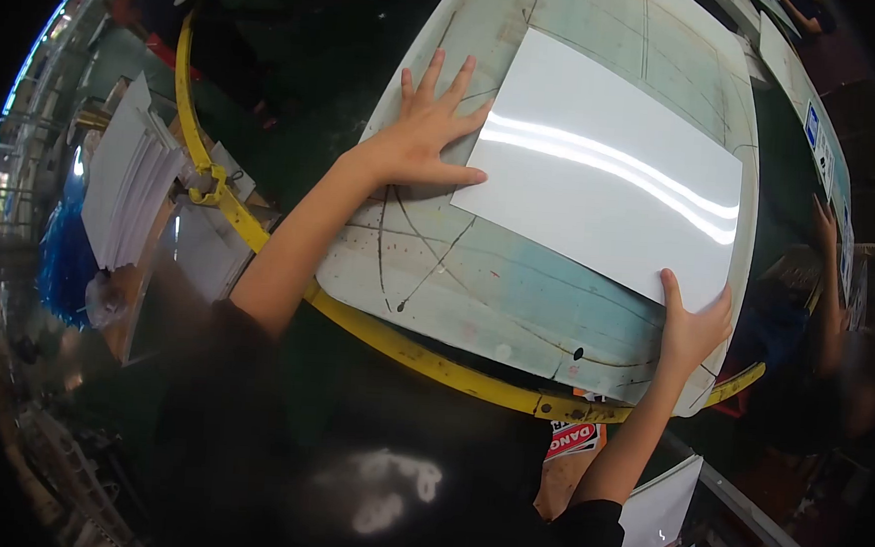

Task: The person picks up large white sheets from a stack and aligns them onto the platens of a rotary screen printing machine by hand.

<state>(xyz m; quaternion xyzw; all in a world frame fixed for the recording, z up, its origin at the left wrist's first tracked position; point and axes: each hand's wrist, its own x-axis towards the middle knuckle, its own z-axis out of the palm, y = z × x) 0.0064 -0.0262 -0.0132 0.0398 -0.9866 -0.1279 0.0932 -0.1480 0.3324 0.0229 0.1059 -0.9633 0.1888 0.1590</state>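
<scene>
A glossy white rectangular sheet (604,173) lies at a slant on a pale, worn board (517,288) marked with dark lines. Two bright light streaks reflect across the sheet. Beside its left edge, my left hand (420,142) rests on the board with fingers spread wide; the thumb and index fingertips reach the sheet's edge. My right hand (697,330) is at the sheet's lower right corner, thumb stretched along the lower edge and the fingers at the right edge. Whether any fingertips go under the sheet cannot be seen.
A curved yellow metal rail (422,358) runs around the board's near side. White sheets (127,189) stand stacked at the left, near blue material (63,251). A red-and-white sign (574,440) shows below the rail. Another person's arm (829,287) is at a signboard (828,147) on the right.
</scene>
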